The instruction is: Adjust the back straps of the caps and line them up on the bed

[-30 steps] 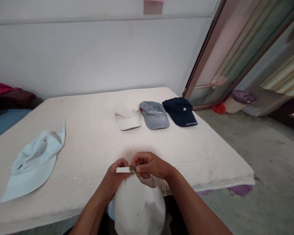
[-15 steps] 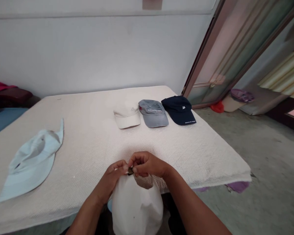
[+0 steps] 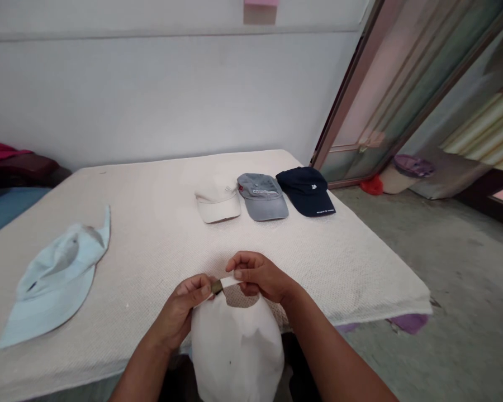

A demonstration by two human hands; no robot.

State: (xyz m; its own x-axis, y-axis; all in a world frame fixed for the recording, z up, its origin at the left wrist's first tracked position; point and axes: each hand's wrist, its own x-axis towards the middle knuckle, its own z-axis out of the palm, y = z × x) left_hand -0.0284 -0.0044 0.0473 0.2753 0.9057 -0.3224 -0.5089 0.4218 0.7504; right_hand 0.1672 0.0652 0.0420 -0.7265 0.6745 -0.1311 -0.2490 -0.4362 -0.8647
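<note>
A white baseball cap (image 3: pixel 237 352) is in front of me at the near table edge, its back opening facing the table. My left hand (image 3: pixel 190 298) pinches the cap's back strap beside its brass-coloured buckle (image 3: pixel 216 287). Between finger and thumb, my right hand (image 3: pixel 257 274) grips the white strap (image 3: pixel 230 281) on the other side of the buckle. The strap is stretched across the opening between both hands. Part of the cap's lower end is cut off by the frame.
Across the covered table (image 3: pixel 159 245) lie a cream cap (image 3: pixel 218 204), a grey cap (image 3: pixel 262 196) and a navy cap (image 3: pixel 305 191) in a row. A light blue cap (image 3: pixel 58 279) with its strap loose lies at left. A wall stands behind; a bin (image 3: pixel 402 173) is on the floor at right.
My hands have moved apart, my right hand going up and right. A length of white strap now shows between the buckle and my right fingers.
</note>
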